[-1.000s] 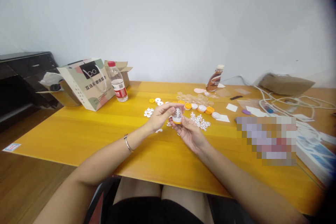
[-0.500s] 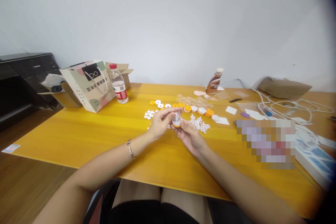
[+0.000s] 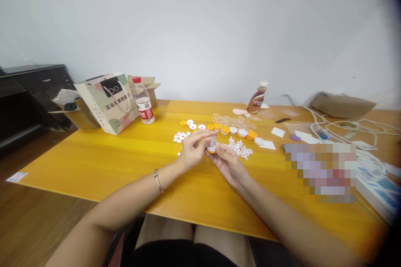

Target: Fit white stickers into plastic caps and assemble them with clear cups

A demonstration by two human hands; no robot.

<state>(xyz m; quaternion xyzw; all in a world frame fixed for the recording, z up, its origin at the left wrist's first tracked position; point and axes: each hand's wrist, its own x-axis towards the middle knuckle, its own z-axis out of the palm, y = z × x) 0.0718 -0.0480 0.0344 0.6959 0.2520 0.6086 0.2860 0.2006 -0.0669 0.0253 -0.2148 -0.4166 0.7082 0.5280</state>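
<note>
Holds a small capsule (image 3: 212, 146), orange base below and clear dome above, pinched between the left hand (image 3: 191, 150) and the right hand (image 3: 228, 162). Has both hands closed together on it just above the yellow table (image 3: 125, 162), near its middle, with fingertips meeting the piece from 9 and 3 o'clock. Cannot tell whether dome and base are fully seated: too small, and partly covered by fingers.

Judging from the grip, looks like a fitting or closing of the two halves. To do it well:
- Cradle the orange base in the right fingers and steady the dome with the left thumb and forefinger.
- Line the rims up square before squeezing.
- Press evenly all round rather than on one edge, to guard against flexing and popping askew, likely with thin clear plastic.
- Work low over the tabletop, to limit any drop after a slip.

Mind the surroundings. Finds a row of orange and white caps (image 3: 225, 129) at 12 o'clock of the hands, clear domes (image 3: 228, 117) behind them, white cutouts (image 3: 239, 149) at 2 o'clock just beside the right hand, and more white bits (image 3: 180, 135) at 10 o'clock. Avoid sweeping these with a wrist or the bracelet (image 3: 158, 180).

Further off, well apart: water bottle (image 3: 143, 101) and paper bag (image 3: 108, 102) at 10 o'clock, brown drink bottle (image 3: 257, 97) at 1 o'clock, cables (image 3: 341, 127) at 2 o'clock.
</note>
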